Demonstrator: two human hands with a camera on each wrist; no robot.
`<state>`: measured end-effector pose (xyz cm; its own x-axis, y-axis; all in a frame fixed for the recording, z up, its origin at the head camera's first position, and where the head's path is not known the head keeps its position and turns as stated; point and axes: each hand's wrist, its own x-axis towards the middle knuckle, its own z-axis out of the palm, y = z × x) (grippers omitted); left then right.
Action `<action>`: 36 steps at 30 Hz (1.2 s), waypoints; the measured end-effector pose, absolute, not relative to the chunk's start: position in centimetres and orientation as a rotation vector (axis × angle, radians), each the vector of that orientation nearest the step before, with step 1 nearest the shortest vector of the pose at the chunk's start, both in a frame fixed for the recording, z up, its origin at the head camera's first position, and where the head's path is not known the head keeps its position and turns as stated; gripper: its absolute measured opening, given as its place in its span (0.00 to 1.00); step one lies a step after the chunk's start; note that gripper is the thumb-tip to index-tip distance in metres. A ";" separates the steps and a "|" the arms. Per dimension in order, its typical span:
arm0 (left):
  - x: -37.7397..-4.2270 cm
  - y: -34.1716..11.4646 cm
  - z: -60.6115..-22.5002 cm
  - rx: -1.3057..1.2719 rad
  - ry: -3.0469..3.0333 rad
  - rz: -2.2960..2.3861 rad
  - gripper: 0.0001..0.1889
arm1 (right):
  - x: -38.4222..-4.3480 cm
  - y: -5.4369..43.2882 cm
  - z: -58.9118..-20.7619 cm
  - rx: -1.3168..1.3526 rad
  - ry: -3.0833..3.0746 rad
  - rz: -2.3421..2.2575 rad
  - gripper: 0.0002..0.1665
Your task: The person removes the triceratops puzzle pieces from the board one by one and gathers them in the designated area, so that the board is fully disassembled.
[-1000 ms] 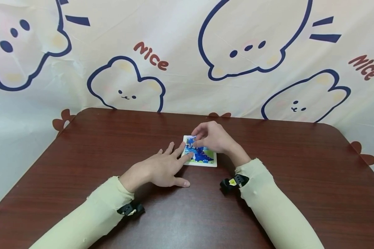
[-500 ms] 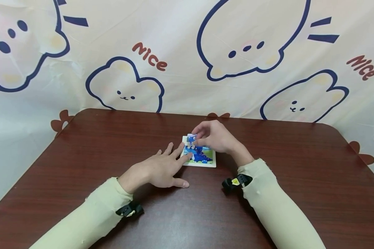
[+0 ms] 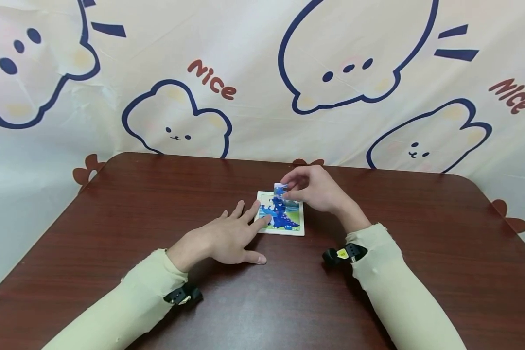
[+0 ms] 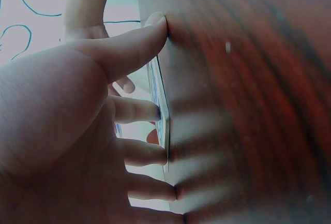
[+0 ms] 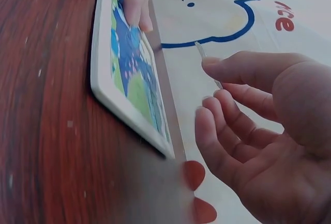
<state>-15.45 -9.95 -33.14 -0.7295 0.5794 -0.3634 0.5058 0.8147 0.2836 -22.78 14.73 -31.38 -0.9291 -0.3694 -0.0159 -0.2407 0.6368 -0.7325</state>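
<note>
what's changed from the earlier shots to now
The right hand moved right and slightly up in the head view, carrying its pinched puzzle piece from the far-left corner of the puzzle board toward the middle of its far edge. Unchanged: the left hand, spread at the board's left side, and the board itself.

- Board [image 4: 165,131]: edge-on, flat on table [image 4: 248,105].
- Left hand [image 4: 67,125]: fingers spread; index fingertip touching board, middle fingertip at its edge.
- Right hand [image 4: 95,31]: beyond board, partly hidden behind left thumb.
- Pale backdrop [image 4: 41,38], blue outlines: behind board.
</note>
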 end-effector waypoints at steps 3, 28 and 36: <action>-15.6 -10.0 -33.5 0.798 2.557 0.235 0.51 | -22.8 15.3 -31.4 -0.495 2.713 -1.151 0.16; -14.9 -9.8 -32.3 0.792 2.551 0.233 0.49 | -22.5 19.4 -31.8 -0.341 2.738 -1.126 0.17; -14.6 -9.6 -31.7 0.771 2.564 0.201 0.48 | -22.8 20.7 -32.1 -0.246 2.728 -1.085 0.17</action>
<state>-14.57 -9.63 -31.70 -0.7412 0.5533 -0.3802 0.4873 0.8330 0.2621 -22.78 20.66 -32.07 -0.9672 -0.2247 -0.1186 -0.0819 0.7176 -0.6916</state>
